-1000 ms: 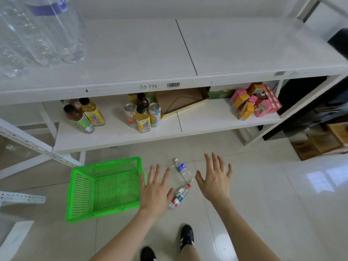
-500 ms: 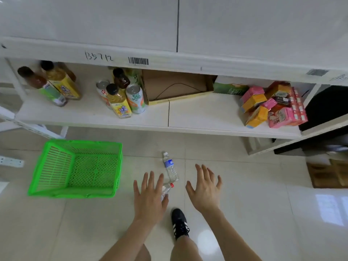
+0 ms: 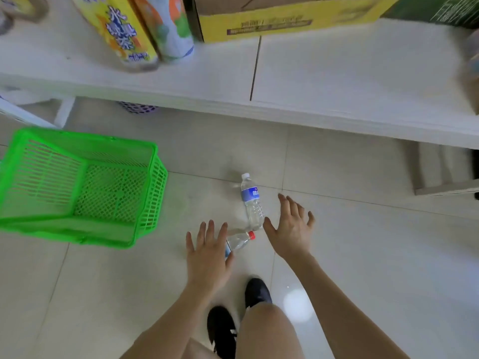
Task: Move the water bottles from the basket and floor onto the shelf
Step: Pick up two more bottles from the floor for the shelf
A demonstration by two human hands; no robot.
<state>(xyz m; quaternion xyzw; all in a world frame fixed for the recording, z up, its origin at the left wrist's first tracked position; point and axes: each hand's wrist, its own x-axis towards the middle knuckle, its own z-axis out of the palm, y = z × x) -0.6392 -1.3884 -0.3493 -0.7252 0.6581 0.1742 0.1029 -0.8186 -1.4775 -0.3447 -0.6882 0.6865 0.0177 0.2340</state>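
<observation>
Fingers spread wide on both your hands, nothing gripped. White shelf [image 3: 337,73] spans top, carrying yellow drink carton [image 3: 116,29] and cardboard box [image 3: 285,19]. Green basket [image 3: 145,203] sits on tiled floor [image 3: 388,255] at left, no bottles visible inside. Left hand [image 3: 207,257] partly covers red-capped water bottle [image 3: 239,240]. Right hand [image 3: 290,229] just beside blue-labelled water bottle [image 3: 251,200] lying on floor.
</observation>
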